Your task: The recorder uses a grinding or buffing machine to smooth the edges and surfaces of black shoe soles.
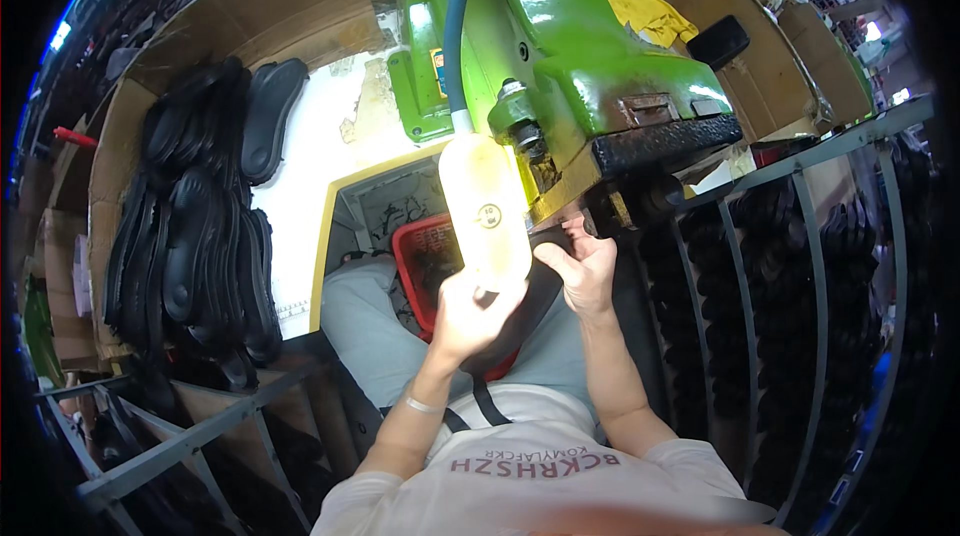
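Observation:
A dark shoe sole (535, 301) lies between my hands at the front of the green machine (600, 66). My left hand (472, 316) closes on its left side, its fingertips partly hidden by the glowing, pale oblong lamp head (487, 191). On the other side my right hand (588, 271) grips the sole's edge, thumb toward the left and fingers up close to the machine's metal working end (550, 196). The lamp hangs on a blue flexible tube (458, 36) and covers part of the sole.
Black shoe soles (200, 246) are piled on the white tabletop (305, 186) at left, inside a cardboard box wall (240, 16). A red basket (410, 276) stands below the table opening. Metal racks (800, 256) with dark soles flank me. A yellow cloth (650, 18) lies at back right.

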Tool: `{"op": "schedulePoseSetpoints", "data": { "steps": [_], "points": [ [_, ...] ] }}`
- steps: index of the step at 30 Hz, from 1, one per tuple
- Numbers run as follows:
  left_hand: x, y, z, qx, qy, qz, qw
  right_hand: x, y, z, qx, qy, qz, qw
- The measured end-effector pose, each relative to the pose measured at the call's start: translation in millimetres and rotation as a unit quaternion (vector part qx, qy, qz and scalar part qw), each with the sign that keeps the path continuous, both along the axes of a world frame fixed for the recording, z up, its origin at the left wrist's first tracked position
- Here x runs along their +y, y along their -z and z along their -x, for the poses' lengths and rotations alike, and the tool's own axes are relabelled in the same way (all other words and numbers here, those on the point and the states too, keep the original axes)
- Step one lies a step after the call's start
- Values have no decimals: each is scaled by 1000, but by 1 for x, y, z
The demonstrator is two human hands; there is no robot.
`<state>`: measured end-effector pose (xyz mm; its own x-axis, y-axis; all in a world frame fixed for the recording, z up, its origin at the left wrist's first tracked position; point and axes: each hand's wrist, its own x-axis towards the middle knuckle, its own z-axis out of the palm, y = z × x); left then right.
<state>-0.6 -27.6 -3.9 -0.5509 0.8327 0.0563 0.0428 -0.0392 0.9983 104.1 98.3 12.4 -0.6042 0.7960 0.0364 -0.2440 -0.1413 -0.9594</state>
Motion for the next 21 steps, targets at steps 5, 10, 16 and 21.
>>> {"op": "schedulePoseSetpoints", "data": {
  "steps": [5,10,16,21],
  "points": [
    [45,4,-9,144,-59,-2,988,-47,25,-60,-90,-54,77,991],
    [33,8,-21,135,-144,-43,979,-95,60,-121,-135,-114,255,950],
    [14,-4,-13,61,-150,-76,984,-77,57,-148,-41,-95,220,970],
    [9,-9,-11,62,-133,-89,985,-56,58,-142,-14,17,190,981]
  ]
}}
